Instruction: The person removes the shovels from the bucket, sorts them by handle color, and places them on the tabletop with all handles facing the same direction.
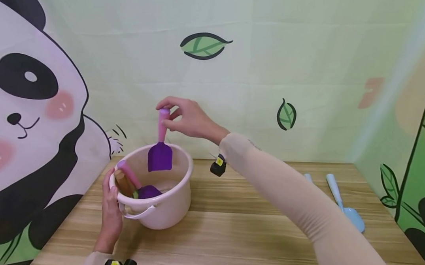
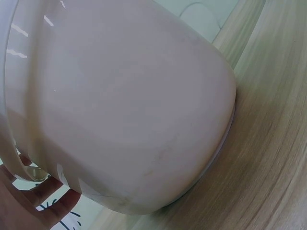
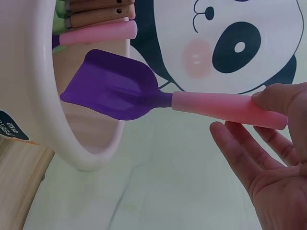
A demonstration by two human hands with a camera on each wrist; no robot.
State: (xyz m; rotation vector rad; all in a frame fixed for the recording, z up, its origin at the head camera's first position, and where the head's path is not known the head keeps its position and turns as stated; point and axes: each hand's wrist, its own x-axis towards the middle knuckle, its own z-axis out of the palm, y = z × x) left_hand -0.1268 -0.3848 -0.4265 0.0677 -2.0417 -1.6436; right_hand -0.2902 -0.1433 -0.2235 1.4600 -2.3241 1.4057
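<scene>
A small shovel [image 1: 160, 157] with a purple blade and pink handle hangs blade down over the mouth of a pale pink bucket [image 1: 169, 209]. My right hand [image 1: 190, 118] pinches the top of its handle between thumb and fingers; the right wrist view shows the blade [image 3: 115, 86] beside the rim. On the bucket's left side, my left hand [image 1: 110, 208] grips the rim near the bail handle [image 1: 141, 214]. Inside the bucket lean another pink-handled purple utensil [image 1: 149, 191] and wooden-handled utensils [image 3: 98, 17] with green parts, their lower ends partly hidden.
Toward the right of the wooden table [image 1: 234, 234] lies a light blue spoon-like utensil [image 1: 353, 219]. A second blue handle [image 1: 308, 177] is mostly hidden behind my right sleeve. Cloth walls with a printed panda [image 1: 26, 117] and leaves enclose the table.
</scene>
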